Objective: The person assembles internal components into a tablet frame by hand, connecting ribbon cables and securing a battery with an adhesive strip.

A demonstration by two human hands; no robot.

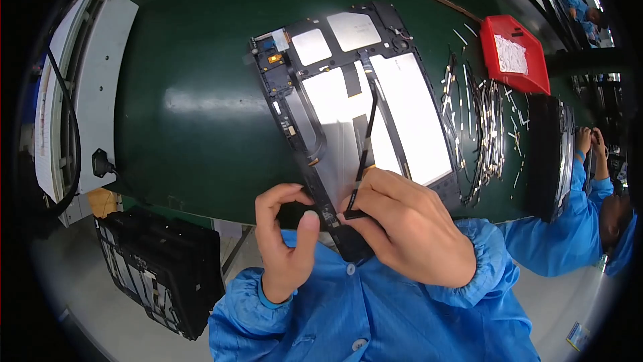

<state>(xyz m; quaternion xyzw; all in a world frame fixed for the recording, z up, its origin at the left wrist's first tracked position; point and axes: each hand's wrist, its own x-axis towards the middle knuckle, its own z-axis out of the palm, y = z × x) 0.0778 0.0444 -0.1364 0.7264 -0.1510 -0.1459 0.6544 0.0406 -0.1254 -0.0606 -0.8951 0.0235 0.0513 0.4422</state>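
Head view: both hands, left (pixel 284 241) and right (pixel 408 228), pinched the tablet frame's (pixel 355 114) near edge; beyond its far right corner, a red tray (pixel 529 74) held white paper (pixel 512 54).

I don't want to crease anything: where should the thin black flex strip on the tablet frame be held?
Pinch the black flex strip at its loose near end, coming from the person's side, as the right hand does. Its far end runs up onto the tablet frame.

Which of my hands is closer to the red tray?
Right. The right hand grips the near end of the black frame panel, below the red tray at the table's far right; the left hand sits further left.
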